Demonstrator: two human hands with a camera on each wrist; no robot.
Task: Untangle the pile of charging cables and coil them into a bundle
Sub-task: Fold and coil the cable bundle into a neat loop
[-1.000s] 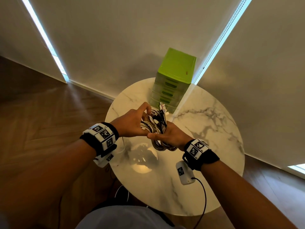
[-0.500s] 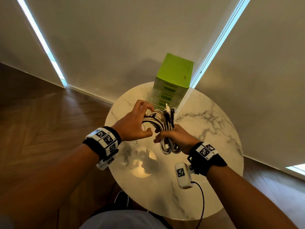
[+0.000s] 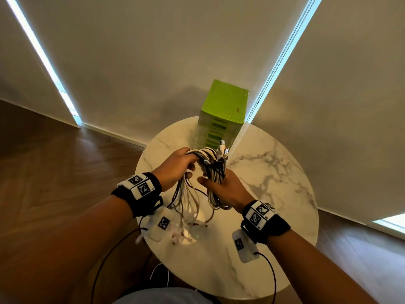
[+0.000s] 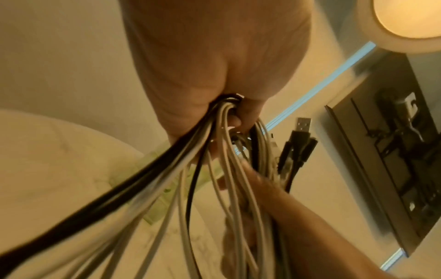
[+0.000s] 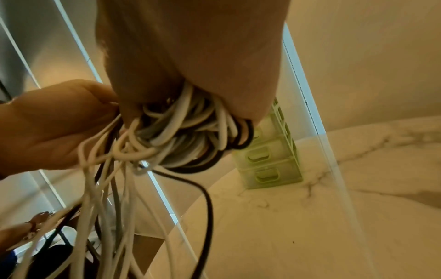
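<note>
A bundle of white, grey and black charging cables (image 3: 213, 170) is held above the round marble table (image 3: 274, 194). My right hand (image 3: 223, 185) grips the coiled loops (image 5: 186, 132), whose lower end hangs by my wrist. My left hand (image 3: 177, 167) grips the same cables (image 4: 214, 132) where they arch over from the coil. Below it, loose strands (image 3: 186, 202) dangle to the tabletop. USB plugs (image 3: 222, 148) stick up from the top of the coil, and a black plug (image 4: 299, 137) shows in the left wrist view.
A green drawer unit (image 3: 221, 117) stands at the table's far edge, just behind the hands. Pale blinds hang behind it. A wooden floor surrounds the table. Black sensor leads (image 3: 271, 275) trail from both wrists over the near edge.
My left hand has pulled the cables up and leftward from the coil, so long loose strands now hang down to the table. Both hands sit a little farther from me.
</note>
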